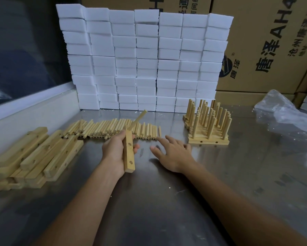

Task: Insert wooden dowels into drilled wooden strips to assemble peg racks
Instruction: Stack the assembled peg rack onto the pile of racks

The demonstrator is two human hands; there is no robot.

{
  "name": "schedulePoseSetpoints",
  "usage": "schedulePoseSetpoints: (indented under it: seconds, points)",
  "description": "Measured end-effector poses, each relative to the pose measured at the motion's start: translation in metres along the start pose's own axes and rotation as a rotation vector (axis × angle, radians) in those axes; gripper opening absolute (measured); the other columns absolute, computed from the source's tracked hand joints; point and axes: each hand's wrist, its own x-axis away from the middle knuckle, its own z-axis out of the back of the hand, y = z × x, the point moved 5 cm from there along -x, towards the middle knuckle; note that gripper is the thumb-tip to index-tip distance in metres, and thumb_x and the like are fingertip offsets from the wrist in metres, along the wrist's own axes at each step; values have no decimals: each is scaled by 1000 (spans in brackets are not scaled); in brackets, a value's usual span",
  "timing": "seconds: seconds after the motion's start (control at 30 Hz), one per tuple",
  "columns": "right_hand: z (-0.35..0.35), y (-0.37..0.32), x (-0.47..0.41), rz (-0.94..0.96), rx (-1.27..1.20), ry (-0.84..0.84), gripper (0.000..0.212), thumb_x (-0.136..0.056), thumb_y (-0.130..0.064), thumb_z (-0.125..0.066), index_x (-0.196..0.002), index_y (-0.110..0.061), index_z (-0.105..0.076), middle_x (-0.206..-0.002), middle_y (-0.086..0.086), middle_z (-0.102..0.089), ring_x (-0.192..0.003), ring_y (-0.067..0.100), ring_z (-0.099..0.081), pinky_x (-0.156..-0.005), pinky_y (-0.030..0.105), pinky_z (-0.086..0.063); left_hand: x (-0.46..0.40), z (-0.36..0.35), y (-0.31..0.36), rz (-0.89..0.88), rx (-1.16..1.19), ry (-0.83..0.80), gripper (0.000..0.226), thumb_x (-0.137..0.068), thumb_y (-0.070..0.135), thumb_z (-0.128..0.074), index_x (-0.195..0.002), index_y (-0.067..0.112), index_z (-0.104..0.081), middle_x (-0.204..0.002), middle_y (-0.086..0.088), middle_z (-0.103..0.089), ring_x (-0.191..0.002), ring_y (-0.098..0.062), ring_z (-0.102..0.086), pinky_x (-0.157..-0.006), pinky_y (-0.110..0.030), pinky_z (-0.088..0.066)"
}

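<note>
My left hand [113,150] grips a drilled wooden strip [129,153] held nearly upright, two holes facing me, with one dowel [138,119] sticking out of its far end. My right hand [170,153] hovers palm down with fingers spread, its fingertips at the near right end of a row of loose dowels [113,130] lying on the steel table. A pile of empty drilled strips [37,157] lies at the left. Finished peg racks [208,125] stand stacked at the right, pegs pointing up.
A wall of stacked white foam blocks [143,61] stands behind the dowels. Cardboard boxes [273,41] rise at the back right. Crumpled clear plastic [284,110] lies at the far right. A raised ledge [33,110] borders the metal table [166,201] on the left.
</note>
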Motion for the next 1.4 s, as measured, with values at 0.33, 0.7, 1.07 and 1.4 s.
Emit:
schedulePoseSetpoints:
  seconds: [0.33,0.7,1.07,1.4]
  points:
    - [-3,-3,-11,17,127,18,72,-92,-74,-10,-149,-35,-30,-157,-9,-30,-141,26,-27,-102,53,-17,3,-4,0,-7,-16,10,28,-100,23,-57,-110,-1,-68,-87,-8,-73,-42,-13,-62,-39,-20,-48]
    - [36,4,5,-169,30,332,15,-89,-23,-60,-94,-14,-71,-91,6,-72,-86,28,-66,-81,37,-53,3,-1,0,22,1,-2,30,-100,23,-57,-114,-2,-66,-87,-9,-72,-42,-14,-62,-39,-20,-47]
    - [61,7,9,-145,-259,406,28,-91,-10,-58,-118,-14,-61,-98,2,-69,-86,17,-62,-72,32,-52,2,-1,1,26,9,0,31,-99,23,-58,-115,-2,-66,-89,-10,-72,-42,-14,-62,-39,-20,-48]
    - [92,-20,21,65,-819,573,13,-96,-30,-63,-85,-23,-65,-74,-8,-66,-74,9,-64,-74,34,-58,1,0,0,25,6,4,30,-99,23,-59,-113,-3,-67,-88,-10,-72,-44,-14,-62,-40,-21,-48]
